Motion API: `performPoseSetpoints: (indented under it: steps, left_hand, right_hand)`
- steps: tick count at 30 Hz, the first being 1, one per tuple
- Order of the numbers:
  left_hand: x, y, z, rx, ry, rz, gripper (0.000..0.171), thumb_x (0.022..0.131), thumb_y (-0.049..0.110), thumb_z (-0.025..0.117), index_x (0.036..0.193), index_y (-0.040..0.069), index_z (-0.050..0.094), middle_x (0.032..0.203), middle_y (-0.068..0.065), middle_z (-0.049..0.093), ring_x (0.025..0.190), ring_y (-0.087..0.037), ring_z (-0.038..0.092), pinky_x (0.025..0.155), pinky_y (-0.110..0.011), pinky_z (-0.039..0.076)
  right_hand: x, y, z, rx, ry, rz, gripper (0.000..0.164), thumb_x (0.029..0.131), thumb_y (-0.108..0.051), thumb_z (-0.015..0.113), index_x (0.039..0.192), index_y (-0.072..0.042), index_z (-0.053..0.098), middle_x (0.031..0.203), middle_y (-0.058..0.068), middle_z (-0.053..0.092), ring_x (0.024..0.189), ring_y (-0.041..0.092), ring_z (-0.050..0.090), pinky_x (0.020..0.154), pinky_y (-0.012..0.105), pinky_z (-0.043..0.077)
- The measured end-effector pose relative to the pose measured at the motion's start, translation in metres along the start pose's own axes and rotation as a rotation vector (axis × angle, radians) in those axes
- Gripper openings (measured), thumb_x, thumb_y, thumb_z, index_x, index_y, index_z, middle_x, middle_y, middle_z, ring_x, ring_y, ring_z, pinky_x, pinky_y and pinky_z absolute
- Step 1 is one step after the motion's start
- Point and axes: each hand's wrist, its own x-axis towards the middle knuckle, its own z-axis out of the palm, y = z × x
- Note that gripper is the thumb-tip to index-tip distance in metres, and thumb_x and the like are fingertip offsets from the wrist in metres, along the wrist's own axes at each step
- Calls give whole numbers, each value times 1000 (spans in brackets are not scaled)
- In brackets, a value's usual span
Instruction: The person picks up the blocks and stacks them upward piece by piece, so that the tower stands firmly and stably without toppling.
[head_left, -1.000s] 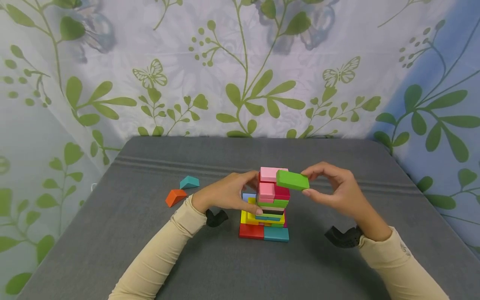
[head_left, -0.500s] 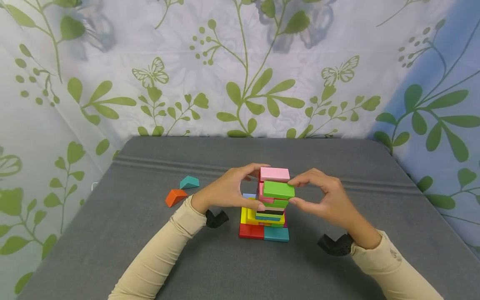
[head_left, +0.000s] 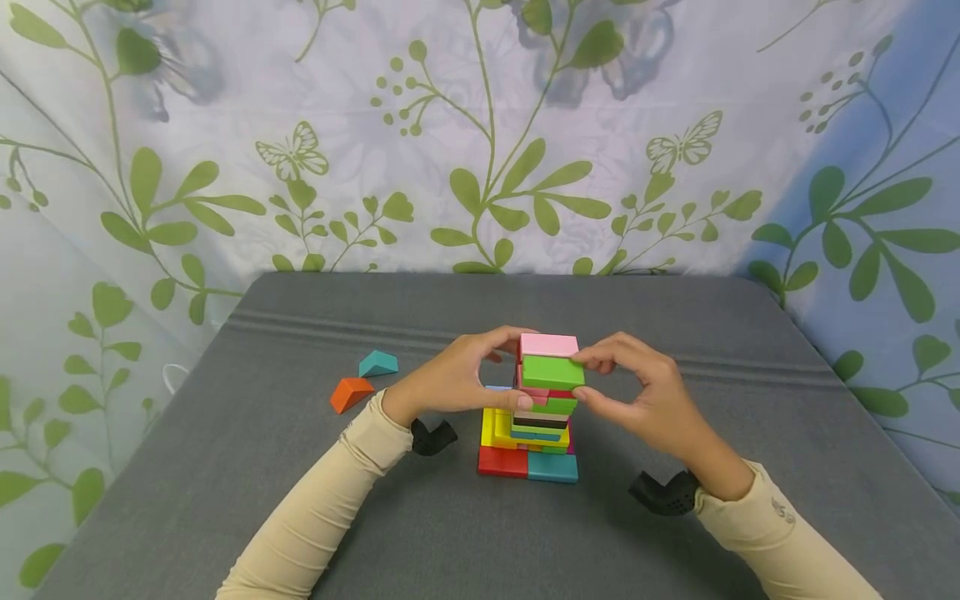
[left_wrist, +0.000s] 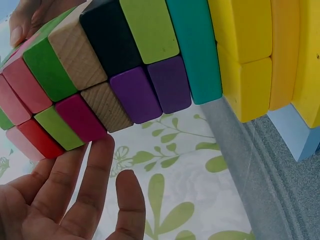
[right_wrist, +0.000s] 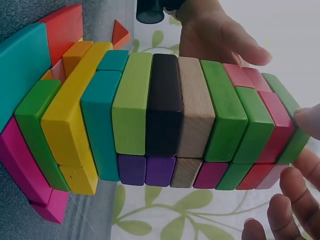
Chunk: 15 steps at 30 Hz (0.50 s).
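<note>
A tall tower of coloured wooden blocks (head_left: 540,423) stands on the table in the head view. My left hand (head_left: 442,375) holds its upper part from the left, thumb at the front pink block and fingers reaching behind. In the left wrist view, some fingertips (left_wrist: 102,145) touch the tower's side. A bright green block (head_left: 552,371) lies at the front of the top layer, before a light pink block (head_left: 549,345). My right hand (head_left: 645,387) pinches the green block's right end between thumb and index finger. Seen from the right wrist, the green block (right_wrist: 290,120) sits against the layer beneath.
An orange wedge block (head_left: 351,395) and a teal wedge block (head_left: 378,363) lie left of the tower. Red (head_left: 502,462) and teal (head_left: 552,467) blocks form its wider base. A leaf-patterned curtain hangs behind the grey table (head_left: 637,317).
My right hand has carried the green block leftward and set it onto the top layer beside the pink block. My left hand has shifted slightly upward along the tower.
</note>
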Motion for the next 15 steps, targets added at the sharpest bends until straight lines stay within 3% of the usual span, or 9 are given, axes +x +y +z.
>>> performPoseSetpoints:
  steps: [6, 12, 15]
  left_hand:
    - [2, 1, 1, 2, 11, -5, 72, 92, 20, 85, 154, 4, 52, 145, -7, 66, 130, -23, 59, 111, -51, 49]
    - [4, 2, 1, -2, 14, -5, 72, 93, 19, 84, 155, 3, 51, 146, -7, 65, 131, -23, 59, 111, -56, 49]
    - [6, 2, 2, -1, 16, -8, 74, 93, 19, 84, 156, 2, 50, 145, -8, 65, 130, -23, 59, 111, -56, 49]
  right_hand:
    - [0, 6, -4, 39, -32, 96, 59, 75, 15, 87, 130, 0, 69, 109, 0, 63, 93, 15, 56, 85, 19, 49]
    - [-1, 20, -8, 191, -203, 276, 78, 85, 5, 86, 154, 3, 49, 143, 10, 57, 120, 11, 55, 97, 24, 49]
    - [-2, 26, -5, 204, -251, 311, 76, 86, 0, 87, 153, 3, 50, 142, 13, 60, 123, 8, 55, 98, 27, 50]
